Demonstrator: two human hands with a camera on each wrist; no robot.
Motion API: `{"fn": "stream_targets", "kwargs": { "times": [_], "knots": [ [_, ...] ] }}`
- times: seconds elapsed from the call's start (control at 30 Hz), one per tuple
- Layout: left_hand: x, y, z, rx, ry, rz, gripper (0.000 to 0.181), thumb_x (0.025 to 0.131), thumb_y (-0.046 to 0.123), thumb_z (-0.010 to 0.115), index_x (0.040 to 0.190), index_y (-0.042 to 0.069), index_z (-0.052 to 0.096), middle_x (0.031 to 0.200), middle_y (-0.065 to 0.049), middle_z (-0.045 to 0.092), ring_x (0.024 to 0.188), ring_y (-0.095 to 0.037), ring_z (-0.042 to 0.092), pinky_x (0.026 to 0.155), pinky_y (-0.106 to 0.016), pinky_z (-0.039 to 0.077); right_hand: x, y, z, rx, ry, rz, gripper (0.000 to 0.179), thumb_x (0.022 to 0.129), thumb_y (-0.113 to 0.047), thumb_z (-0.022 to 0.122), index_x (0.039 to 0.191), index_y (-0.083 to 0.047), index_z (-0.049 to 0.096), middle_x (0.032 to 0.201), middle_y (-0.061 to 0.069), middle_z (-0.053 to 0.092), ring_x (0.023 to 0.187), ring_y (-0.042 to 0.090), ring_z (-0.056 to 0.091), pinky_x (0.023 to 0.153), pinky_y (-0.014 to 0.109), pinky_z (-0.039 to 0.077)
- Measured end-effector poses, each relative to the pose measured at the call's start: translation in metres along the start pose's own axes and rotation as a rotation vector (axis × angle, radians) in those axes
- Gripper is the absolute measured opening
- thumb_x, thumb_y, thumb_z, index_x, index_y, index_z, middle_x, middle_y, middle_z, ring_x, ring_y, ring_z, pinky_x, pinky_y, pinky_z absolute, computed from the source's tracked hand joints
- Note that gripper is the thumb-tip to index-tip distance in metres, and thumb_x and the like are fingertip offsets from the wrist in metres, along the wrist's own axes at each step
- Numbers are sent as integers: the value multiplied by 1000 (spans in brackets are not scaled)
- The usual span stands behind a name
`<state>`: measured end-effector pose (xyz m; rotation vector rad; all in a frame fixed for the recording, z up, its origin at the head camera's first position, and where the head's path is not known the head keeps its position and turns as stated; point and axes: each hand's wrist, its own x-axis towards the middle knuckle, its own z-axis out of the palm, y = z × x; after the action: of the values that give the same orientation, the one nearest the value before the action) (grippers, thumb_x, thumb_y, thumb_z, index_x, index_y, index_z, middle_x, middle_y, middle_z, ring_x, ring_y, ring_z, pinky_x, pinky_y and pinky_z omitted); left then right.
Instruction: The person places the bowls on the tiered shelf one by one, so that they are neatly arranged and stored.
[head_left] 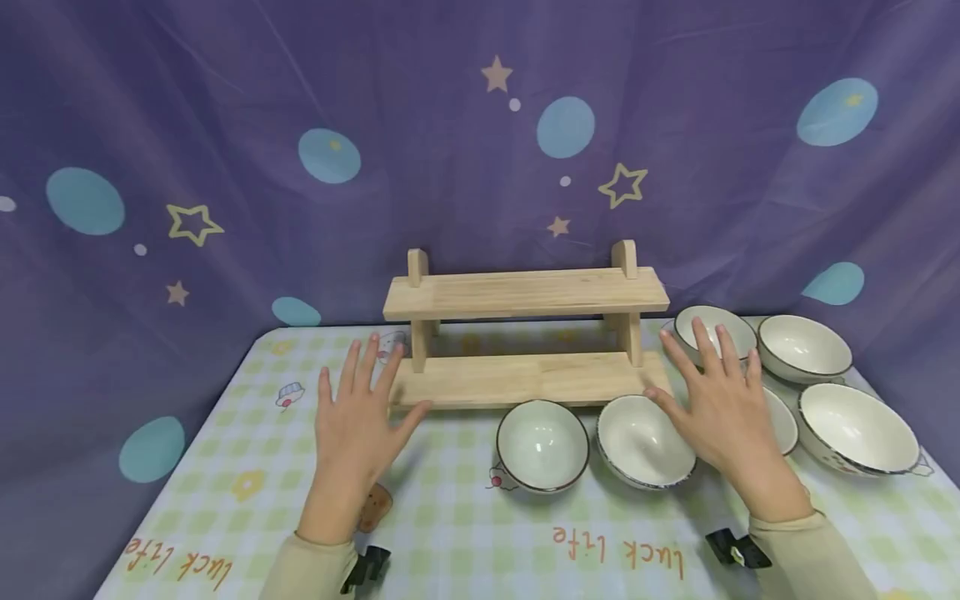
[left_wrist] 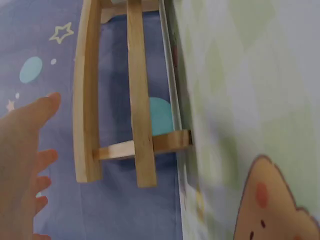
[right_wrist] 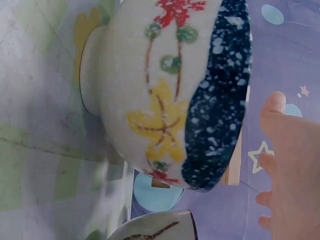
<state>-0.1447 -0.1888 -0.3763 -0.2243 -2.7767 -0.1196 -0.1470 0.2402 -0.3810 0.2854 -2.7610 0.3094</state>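
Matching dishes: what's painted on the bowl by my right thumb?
Bowl: red and yellow flowers, speckled navy band; best in right wrist view.

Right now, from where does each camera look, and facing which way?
Head view: worn on the person's head, facing forward and down at the wooden shelf, bowls, left hand, right hand and both sleeves.
Left wrist view: worn there, facing the shelf and purple backdrop; part of the left hand shows.
Right wrist view: worn there, facing a painted bowl closely; part of the right hand shows.
Head and left wrist views share the shelf.
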Motion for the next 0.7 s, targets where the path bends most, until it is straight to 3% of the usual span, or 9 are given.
{"fn": "stream_targets", "kwargs": {
  "times": [0.33, 0.5, 0.7],
  "knots": [
    [17, -22, 12, -114, 25, 72, 76, 93, 60, 56, 154, 19, 38, 162, -12, 23, 148, -34, 17, 114, -64, 13, 1, -3, -4, -3, 9, -2, 76, 96, -53, 57, 159, -21, 26, 163, 18, 14, 150, 39, 2, 112, 69, 0],
    [22, -34, 20, -198, -82, 93, 69, 97, 60, 50, 153, 20, 40, 162, -12, 24, 147, -36, 19, 114, -63, 17, 0, -6, -6, -3, -17, 6, 77, 97, -54, 56, 159, -21, 24, 163, 19, 15, 150, 39, 2, 111, 70, 3],
    [23, -42, 31, -382, -208, 45, 62, 100, 54, 51, 151, 20, 43, 158, -15, 31, 143, -40, 29, 109, -65, 26, -1, -7, -6, 6, 15, -1, 76, 96, -53, 57, 158, -21, 28, 162, 20, 18, 149, 40, 7, 111, 70, 6]
  ]
}}
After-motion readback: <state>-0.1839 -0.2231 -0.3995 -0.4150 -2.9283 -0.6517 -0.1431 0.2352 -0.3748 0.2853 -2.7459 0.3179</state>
